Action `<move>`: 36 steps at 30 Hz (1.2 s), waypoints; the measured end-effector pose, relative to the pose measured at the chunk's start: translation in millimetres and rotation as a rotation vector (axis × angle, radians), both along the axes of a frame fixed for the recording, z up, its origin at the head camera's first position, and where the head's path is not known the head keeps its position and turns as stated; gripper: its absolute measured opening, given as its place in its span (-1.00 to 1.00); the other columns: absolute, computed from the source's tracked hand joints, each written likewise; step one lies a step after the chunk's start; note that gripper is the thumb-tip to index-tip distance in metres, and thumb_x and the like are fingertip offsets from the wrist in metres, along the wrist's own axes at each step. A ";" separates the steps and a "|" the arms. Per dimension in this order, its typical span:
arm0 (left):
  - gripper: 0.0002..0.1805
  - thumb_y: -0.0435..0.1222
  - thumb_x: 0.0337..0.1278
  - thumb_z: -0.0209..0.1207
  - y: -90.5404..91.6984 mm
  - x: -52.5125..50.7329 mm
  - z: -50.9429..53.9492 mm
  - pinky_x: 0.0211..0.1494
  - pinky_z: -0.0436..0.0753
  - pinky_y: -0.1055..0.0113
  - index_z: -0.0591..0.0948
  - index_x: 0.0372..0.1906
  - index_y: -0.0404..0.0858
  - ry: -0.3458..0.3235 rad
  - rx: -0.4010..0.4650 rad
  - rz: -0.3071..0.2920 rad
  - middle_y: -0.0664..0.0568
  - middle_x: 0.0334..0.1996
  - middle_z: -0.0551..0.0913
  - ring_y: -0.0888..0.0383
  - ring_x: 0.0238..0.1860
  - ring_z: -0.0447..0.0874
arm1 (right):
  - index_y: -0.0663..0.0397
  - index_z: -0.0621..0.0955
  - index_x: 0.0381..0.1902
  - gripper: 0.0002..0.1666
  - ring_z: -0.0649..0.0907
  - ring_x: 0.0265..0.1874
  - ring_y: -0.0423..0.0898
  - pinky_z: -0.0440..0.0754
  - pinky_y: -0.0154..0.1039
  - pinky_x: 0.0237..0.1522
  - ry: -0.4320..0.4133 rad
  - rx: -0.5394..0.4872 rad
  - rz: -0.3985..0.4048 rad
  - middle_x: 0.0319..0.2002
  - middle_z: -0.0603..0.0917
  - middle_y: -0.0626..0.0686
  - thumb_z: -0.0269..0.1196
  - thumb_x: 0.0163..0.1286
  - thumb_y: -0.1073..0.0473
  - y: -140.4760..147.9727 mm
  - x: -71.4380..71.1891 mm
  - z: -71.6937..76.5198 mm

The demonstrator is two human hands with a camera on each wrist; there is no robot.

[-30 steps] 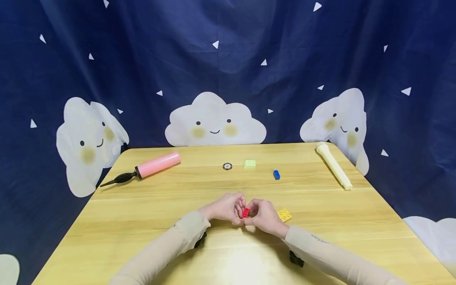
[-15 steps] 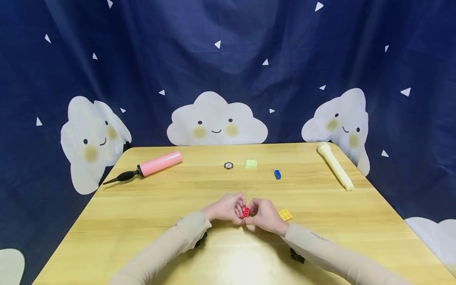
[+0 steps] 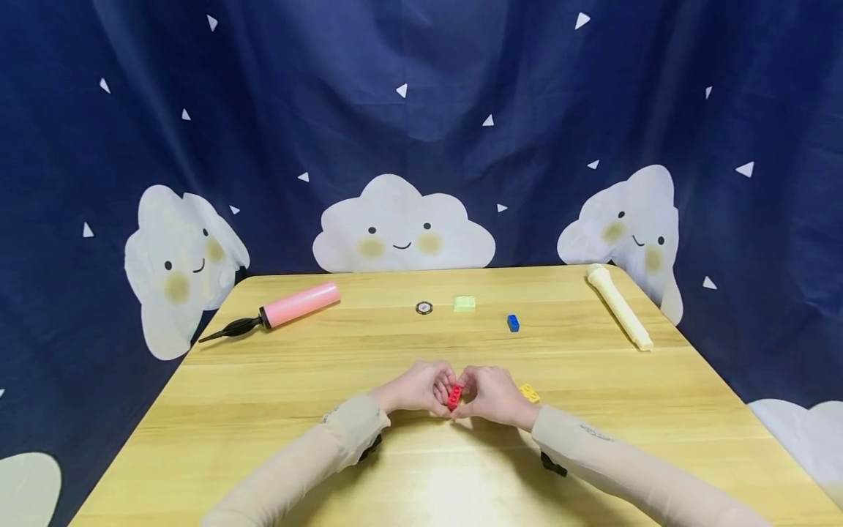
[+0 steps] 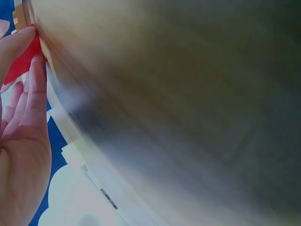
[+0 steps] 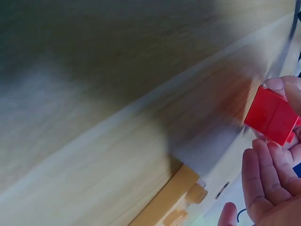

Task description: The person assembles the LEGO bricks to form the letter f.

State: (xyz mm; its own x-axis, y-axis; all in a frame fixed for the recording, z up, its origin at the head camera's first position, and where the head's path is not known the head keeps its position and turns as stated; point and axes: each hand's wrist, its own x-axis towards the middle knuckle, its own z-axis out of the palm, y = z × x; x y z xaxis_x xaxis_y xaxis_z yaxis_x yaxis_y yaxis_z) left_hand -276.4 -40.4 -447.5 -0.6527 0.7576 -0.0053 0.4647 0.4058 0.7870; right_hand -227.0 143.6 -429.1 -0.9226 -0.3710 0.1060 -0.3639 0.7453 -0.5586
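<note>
Dark blue curtain cloth (image 3: 448,58) is hanging around the far side of the wood-grained table (image 3: 230,424), its white clouds (image 3: 403,252) smiling and its small white triangles scattering above them. I am holding the red block (image 3: 454,397) in the near half of the table, so I am taking it as the centre of the dial. My left hand (image 3: 418,386) is pinching it from nine o'clock between thumb and forefinger, and my right hand (image 3: 494,397) is gripping it from three o'clock. Its studs are showing between my fingertips; I cannot tell whether it is touching the wood. Just beyond my right hand, at three o'clock, the yellow block (image 3: 529,393) is lying partly hidden, studs up. Farther off, the blue block (image 3: 513,323) is sitting towards one o'clock and the pale green block (image 3: 464,304) at twelve, with the round chip (image 3: 424,308) lying near it, just before twelve. Out at ten o'clock the pink pump (image 3: 301,304) is resting, its black nozzle pointing away from the middle; at two, the pale yellow stick (image 3: 617,304) is slanting along the table. My beige sleeves (image 3: 296,468) are reaching in from eight and four o'clock.
</note>
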 end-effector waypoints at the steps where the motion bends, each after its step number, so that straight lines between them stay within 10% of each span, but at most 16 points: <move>1: -0.52 -0.56 -0.33 0.43 0.4 -0.2 0.4 -0.29 0.65 0.50 0.50 -0.17 -0.39 0.002 -0.004 -0.005 -0.08 -0.38 0.67 0.35 -0.44 0.61 | 0.05 0.61 -0.33 -0.51 0.61 -0.43 -0.20 0.53 -0.12 -0.18 0.000 0.004 -0.008 -0.41 0.70 -0.07 0.57 -0.20 0.02 1.5 0.7 0.5; 11: -0.34 -0.33 -0.37 0.54 -0.6 -3.1 3.4 -0.19 0.59 0.54 0.51 -0.03 -0.39 0.126 -0.065 -0.027 -0.07 -0.26 0.68 0.27 -0.31 0.62 | 0.11 0.59 -0.31 -0.47 0.64 -0.37 -0.14 0.57 -0.23 -0.24 -0.018 0.000 -0.005 -0.37 0.70 -0.04 0.58 -0.19 -0.01 26.8 7.3 7.6; 24: -0.45 -0.22 -0.38 0.56 0.2 1.6 0.3 -0.23 0.57 0.53 0.53 -0.20 -0.28 0.187 -0.055 0.032 0.08 -0.39 0.63 0.30 -0.38 0.56 | 0.10 0.59 -0.02 -0.25 0.62 -0.11 0.10 0.52 0.13 -0.09 0.080 -0.019 0.055 -0.06 0.66 0.06 0.58 -0.23 0.02 89.6 1.9 -9.5; 36: -0.45 -0.24 -0.39 0.56 4.3 1.8 -1.3 -0.23 0.56 0.54 0.53 -0.20 -0.27 0.184 -0.079 0.033 0.09 -0.39 0.63 0.34 -0.37 0.54 | 0.15 0.59 0.03 -0.37 0.52 -0.08 -0.12 0.43 -0.36 0.02 -0.182 -0.223 0.158 -0.01 0.57 0.12 0.51 -0.04 0.16 124.0 -11.9 -25.0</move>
State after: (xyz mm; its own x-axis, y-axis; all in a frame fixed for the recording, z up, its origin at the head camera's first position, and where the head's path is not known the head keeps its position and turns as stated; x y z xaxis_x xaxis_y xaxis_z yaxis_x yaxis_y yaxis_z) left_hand -274.6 -36.1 -448.8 -0.6729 0.7374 0.0579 0.5827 0.4803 0.6556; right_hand -238.9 267.6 -454.1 -0.8668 -0.4972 0.0393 -0.3442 0.5393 -0.7686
